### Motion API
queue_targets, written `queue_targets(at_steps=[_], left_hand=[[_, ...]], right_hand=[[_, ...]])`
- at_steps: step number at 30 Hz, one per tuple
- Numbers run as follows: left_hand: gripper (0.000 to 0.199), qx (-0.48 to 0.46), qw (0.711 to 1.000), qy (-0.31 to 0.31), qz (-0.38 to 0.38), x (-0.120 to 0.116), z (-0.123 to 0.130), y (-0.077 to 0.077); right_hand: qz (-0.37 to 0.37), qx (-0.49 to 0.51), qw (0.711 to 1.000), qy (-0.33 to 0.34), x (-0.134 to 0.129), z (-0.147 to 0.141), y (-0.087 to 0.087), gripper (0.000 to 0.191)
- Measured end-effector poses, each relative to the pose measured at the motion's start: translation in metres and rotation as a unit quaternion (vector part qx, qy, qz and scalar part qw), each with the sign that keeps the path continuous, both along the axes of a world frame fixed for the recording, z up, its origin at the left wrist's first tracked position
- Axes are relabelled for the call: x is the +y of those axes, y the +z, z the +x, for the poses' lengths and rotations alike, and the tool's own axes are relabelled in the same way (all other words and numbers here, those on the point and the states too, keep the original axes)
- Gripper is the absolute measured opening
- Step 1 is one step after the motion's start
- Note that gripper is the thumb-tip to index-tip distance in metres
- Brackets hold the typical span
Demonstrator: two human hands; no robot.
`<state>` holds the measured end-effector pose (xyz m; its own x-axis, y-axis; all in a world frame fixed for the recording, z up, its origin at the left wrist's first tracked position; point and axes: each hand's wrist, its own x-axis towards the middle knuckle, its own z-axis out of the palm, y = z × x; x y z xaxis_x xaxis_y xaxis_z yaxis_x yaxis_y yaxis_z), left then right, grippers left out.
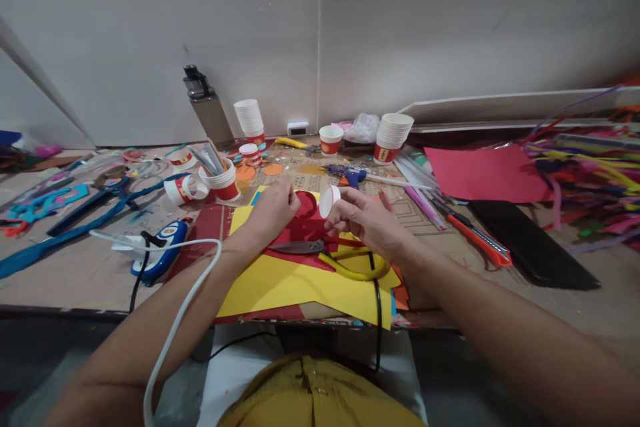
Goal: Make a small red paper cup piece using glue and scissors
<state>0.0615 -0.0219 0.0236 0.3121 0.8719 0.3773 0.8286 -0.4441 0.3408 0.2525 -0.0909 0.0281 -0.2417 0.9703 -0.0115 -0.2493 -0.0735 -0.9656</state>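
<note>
My right hand [357, 213] grips a small white piece of paper cup [327, 201], its round side tilted toward my left hand. My left hand [277, 208] is closed, with the fingers curled at the edge of a red paper sheet [300, 260]; anything in them is hidden. Beneath both hands, a pair of scissors with yellow handles [345, 272] lies across the red paper, and its blade points left. A dark red round shape [306, 205] shows between the hands. Yellow paper [280, 290] lies under the red sheet.
Behind the hands are a blue glue gun [354, 177], a single paper cup [331, 141] and stacked cups [393, 139]. A red utility knife [480, 240] and a black phone [533, 243] lie right. At left are a cup of pens [225, 183], a blue power strip [163, 250] and cables.
</note>
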Motion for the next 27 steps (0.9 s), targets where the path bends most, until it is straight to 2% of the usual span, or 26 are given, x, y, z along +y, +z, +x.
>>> queue_targets(at_steps=[2,4,7,9,11,13,19,23,27], left_hand=[[0.006,-0.075,0.997,-0.021,-0.02,-0.006,0.005,0.002],[0.005,-0.186,0.978,-0.061,-0.076,-0.012,0.01,0.003],[0.024,-0.356,0.901,-0.14,-0.207,-0.018,0.014,0.005],[0.032,-0.416,0.844,-0.177,-0.288,-0.02,0.016,0.004],[0.031,-0.448,0.806,-0.193,-0.336,-0.02,0.017,0.002],[0.03,-0.47,0.782,-0.2,-0.356,-0.019,0.017,-0.002],[0.029,-0.498,0.752,-0.237,-0.36,-0.015,0.014,-0.015],[0.032,-0.53,0.706,-0.269,-0.386,-0.015,0.012,-0.013],[0.037,-0.551,0.667,-0.277,-0.418,-0.017,0.012,-0.007]], right_hand=[[0.02,-0.039,0.999,-0.012,0.0,-0.001,-0.001,0.04],[0.056,-0.078,0.995,-0.026,0.001,-0.001,-0.002,0.041],[0.121,-0.126,0.983,-0.051,-0.001,0.0,0.0,0.045],[0.162,-0.151,0.973,-0.07,-0.003,0.001,0.002,0.046],[0.191,-0.174,0.962,-0.084,-0.004,0.001,0.003,0.047],[0.216,-0.195,0.953,-0.088,-0.004,0.002,0.002,0.047],[0.251,-0.225,0.938,-0.08,-0.005,0.003,-0.003,0.05],[0.259,-0.233,0.933,-0.086,-0.008,0.002,-0.003,0.049],[0.243,-0.203,0.945,-0.084,-0.009,0.002,-0.003,0.042]])
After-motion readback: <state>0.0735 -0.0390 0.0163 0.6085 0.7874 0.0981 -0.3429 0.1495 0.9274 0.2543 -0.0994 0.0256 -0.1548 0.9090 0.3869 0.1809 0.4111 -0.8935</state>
